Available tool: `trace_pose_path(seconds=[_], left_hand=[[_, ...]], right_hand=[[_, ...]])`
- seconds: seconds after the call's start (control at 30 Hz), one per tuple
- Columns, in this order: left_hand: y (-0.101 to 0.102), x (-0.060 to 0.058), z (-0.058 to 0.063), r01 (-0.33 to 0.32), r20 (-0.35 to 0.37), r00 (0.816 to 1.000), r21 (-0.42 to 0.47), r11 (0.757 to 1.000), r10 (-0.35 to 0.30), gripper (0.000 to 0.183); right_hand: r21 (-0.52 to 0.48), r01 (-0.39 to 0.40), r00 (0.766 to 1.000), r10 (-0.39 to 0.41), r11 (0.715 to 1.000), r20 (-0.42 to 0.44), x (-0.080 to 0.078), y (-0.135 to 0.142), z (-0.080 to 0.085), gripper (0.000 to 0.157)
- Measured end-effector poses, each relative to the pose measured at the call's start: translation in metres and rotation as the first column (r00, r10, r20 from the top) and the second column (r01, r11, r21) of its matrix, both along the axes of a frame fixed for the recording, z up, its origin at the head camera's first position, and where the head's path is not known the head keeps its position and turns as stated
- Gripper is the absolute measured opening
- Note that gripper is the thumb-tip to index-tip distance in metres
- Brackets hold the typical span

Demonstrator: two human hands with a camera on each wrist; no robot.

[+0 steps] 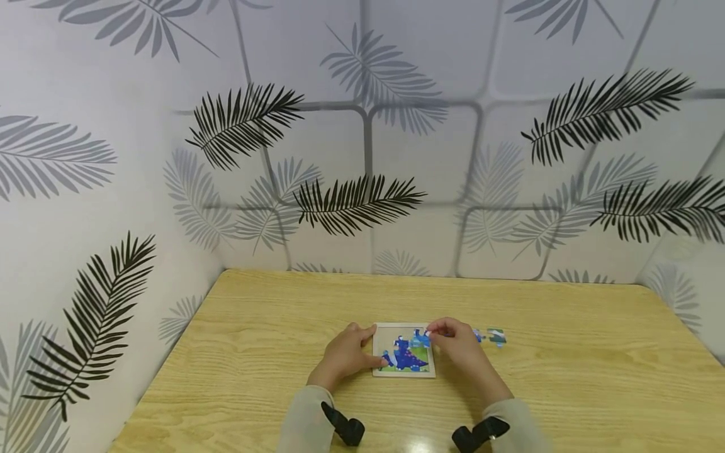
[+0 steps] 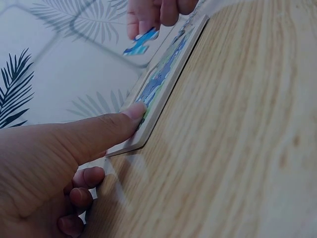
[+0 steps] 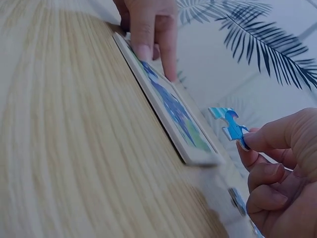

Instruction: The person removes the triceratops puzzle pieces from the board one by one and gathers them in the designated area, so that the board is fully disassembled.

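Hands (image 1: 345, 353), framed puzzle (image 1: 403, 375) — pinched blue piece (image 1: 420, 340)

Tabletop (image 1: 255, 327): wood-grain finish, smooth, glossy where light strikes. Tray frame (image 1: 403, 375): smooth, matt, apparently bare wood. Puzzle piece (image 3: 233, 130): smooth printed face; core material undetermined. Wall (image 1: 419, 157): smooth, printed surface. Sleeves (image 1: 308, 420): matt cloth. Wrist mounts (image 1: 354, 432): apparently plastic.

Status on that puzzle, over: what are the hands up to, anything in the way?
Left hand on puzzle tray, left side. Right hand pinching blue piece. Tray partly filled. Nothing visibly in the way; loose pieces lie right of it.
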State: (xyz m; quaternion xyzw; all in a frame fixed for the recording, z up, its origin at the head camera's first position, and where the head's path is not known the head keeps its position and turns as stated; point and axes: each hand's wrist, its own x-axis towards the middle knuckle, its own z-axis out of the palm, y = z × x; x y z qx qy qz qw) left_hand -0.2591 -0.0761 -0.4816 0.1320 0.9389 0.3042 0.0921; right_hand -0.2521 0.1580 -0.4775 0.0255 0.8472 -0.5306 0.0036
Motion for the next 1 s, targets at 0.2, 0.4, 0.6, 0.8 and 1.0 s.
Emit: trace_pose_path(seconds=[0.2,0.4,0.6,0.8,1.0], left_hand=[[0.000,0.000,0.000,0.006,0.000,1.000,0.008,1.000,-0.006,0.080],[0.001,0.000,-0.001,0.007,-0.011,1.000,0.008,1.000,-0.007,0.080],[0.000,0.000,0.000,0.008,-0.014,1.000,0.002,1.000,-0.008,0.080],[0.000,-0.001,-0.001,0.006,-0.012,1.000,-0.004,1.000,-0.006,0.081],[0.001,0.000,-0.001,0.009,-0.015,1.000,0.004,1.000,-0.009,0.080]], right_hand=[[0.019,0.018,1.000,-0.018,1.000,0.005,0.005,0.027,-0.002,0.010],[0.058,0.021,1.000,-0.021,0.998,-0.001,0.008,0.044,-0.006,0.012],[0.072,0.003,1.000,-0.004,0.997,0.016,0.011,0.050,-0.005,0.010],[0.161,-0.008,1.000,0.011,0.987,-0.015,0.014,0.050,-0.006,0.006],[0.190,-0.003,0.999,0.011,0.982,-0.040,0.015,0.049,-0.009,0.007]])
